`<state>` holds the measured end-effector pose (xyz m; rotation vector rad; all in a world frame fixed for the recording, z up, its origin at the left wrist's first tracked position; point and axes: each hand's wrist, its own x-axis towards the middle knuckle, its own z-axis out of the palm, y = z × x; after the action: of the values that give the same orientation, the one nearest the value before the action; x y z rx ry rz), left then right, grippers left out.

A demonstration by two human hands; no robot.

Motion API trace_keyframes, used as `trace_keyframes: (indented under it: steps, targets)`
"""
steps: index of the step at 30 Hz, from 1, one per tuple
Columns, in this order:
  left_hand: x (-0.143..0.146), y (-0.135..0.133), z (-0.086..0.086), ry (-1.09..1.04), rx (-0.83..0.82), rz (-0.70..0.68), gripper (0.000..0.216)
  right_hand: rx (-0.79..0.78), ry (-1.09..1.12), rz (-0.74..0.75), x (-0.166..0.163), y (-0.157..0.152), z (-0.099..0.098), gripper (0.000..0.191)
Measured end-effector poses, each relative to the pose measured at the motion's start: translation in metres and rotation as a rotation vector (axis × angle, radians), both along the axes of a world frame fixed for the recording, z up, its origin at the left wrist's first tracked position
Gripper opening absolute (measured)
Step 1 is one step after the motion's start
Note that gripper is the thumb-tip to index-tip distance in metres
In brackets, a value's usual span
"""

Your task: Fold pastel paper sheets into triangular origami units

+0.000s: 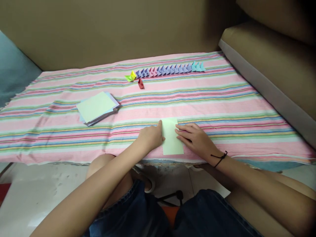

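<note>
A pale green sheet of paper [172, 140], a narrow upright rectangle, lies flat on the striped cloth [217, 108] near the front edge. At its left edge rests my left hand [150, 136], index finger stretched along the upper side and thumb lower down, the other fingers curled. My right hand [196, 140] lies on the right edge with its fingers extended and slightly apart. Neither hand is wrapped round the paper. Whether the sheet is folded double, I cannot tell.
Left of my hands is a stack of coloured paper [98, 107], pale green on top. Further back runs a row of small folded paper pieces [170, 70] in several colours, with a red folded piece [141, 83] before it. A brown cushion [271, 65] borders the right.
</note>
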<state>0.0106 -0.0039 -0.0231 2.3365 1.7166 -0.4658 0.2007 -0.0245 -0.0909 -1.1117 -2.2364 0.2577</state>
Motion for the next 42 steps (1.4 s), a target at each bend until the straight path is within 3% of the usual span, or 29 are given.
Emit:
trace_keyframes:
  steps: [6,9,12,18,30,37,42]
  targets:
    - [-0.005,-0.002,-0.003,-0.032,0.079,0.0,0.065,0.004,-0.002,-0.003,0.0,0.0,0.0,0.024]
    - [-0.015,-0.018,-0.017,-0.133,0.259,-0.007,0.052,0.002,-0.002,-0.001,-0.001,0.0,0.0,0.024]
    - [-0.023,-0.035,-0.035,-0.319,0.487,-0.118,0.023,0.003,-0.004,0.001,-0.001,0.0,0.0,0.024]
    - [-0.023,-0.05,-0.053,-0.401,0.656,-0.125,0.024,-0.001,-0.013,-0.005,0.0,0.0,0.0,0.024]
    - [-0.014,-0.041,-0.027,-0.186,0.346,-0.005,0.03,-0.002,0.0,0.003,0.001,0.0,-0.001,0.025]
    - [-0.008,-0.023,-0.013,-0.073,0.186,0.043,0.048,0.002,0.006,0.0,0.0,0.0,-0.001,0.024]
    - [-0.011,0.003,-0.003,-0.111,0.031,0.031,0.07,0.015,0.005,-0.007,-0.001,0.001,-0.001,0.023]
